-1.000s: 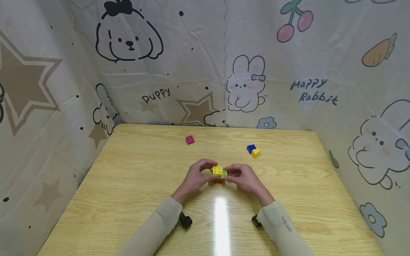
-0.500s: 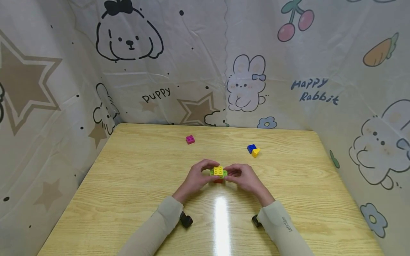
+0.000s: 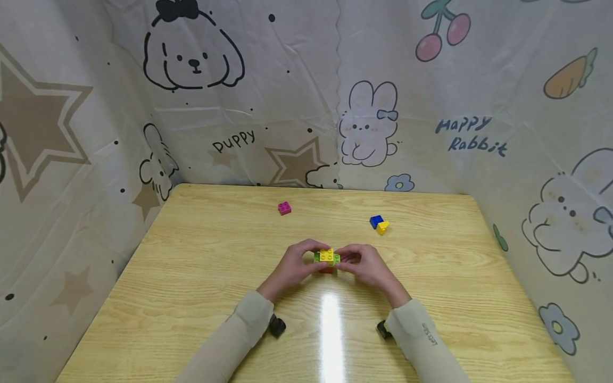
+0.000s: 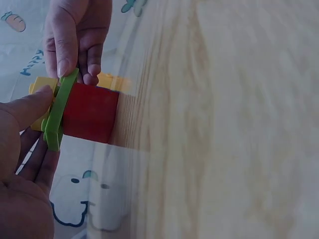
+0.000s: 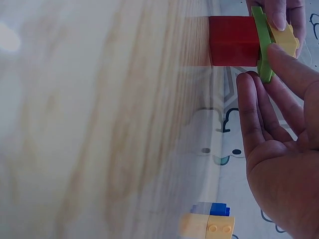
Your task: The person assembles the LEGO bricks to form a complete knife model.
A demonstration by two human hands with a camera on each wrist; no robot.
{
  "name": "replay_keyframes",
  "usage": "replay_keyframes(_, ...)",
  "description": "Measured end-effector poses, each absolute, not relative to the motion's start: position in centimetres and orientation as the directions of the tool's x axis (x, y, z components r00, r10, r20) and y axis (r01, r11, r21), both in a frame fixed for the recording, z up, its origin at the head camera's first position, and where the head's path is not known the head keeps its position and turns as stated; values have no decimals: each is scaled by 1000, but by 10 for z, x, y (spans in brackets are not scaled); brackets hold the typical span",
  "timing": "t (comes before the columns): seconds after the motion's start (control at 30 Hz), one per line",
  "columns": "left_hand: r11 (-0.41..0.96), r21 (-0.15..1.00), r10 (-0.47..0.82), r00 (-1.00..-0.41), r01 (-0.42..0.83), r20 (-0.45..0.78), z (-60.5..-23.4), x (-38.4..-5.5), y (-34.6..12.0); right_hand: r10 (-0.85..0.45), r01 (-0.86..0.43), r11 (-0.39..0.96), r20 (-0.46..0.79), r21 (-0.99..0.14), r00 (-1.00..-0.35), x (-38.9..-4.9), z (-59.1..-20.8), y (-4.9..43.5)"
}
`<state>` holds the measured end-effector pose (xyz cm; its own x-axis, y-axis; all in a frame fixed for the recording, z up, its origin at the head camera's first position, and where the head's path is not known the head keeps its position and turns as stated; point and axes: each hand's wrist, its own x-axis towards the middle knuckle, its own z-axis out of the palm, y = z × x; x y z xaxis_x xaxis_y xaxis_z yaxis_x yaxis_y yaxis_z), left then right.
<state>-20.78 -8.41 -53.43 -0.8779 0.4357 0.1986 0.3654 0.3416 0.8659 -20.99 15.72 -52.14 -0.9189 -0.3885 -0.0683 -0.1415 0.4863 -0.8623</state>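
A small stack stands on the table: a red block (image 5: pixel 234 41) below, a longer green plate (image 4: pixel 59 112) across it, and a yellow brick (image 3: pixel 326 255) with studs on top. From the left, my left hand (image 3: pixel 296 261) pinches the yellow brick between thumb and fingers. My right hand (image 3: pixel 365 264) pinches the other end of the green plate, thumb on its near side and fingers behind. Seen from the right wrist, the yellow brick looks slightly tilted against the plate. Whether the pieces sit fully pressed together I cannot tell.
Farther back lies a magenta brick (image 3: pixel 284 208) on the wooden table (image 3: pixel 215 229). A blue brick (image 3: pixel 376 221) and a yellow angled piece (image 3: pixel 382 227) lie touching or close together at the back right. A printed cloth (image 3: pixel 297 96) stands behind the table.
Both hands keep their hold on the stack and barely move. The yellow brick has shifted very slightly to the right; the other bricks lie where they were.
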Motion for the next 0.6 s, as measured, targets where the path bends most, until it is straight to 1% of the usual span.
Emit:
replay_keyframes(0.17, 372, 828, 455, -860, 418, 230, -533, -210, -85, -385, -132, 486, -77, -864, -920, -211, -521, 156)
replay_keyframes(0.43, 404, 813, 451, -864, 420, 223, -532, -211, -86, -383, -121, 493, -90, -862, -919, -214, -521, 153)
replay_keyframes(0.6, 444, 777, 477, -852, 447, 217, -529, -211, -84, -367, -105, 506, -103, -856, -924, -211, -520, 154)
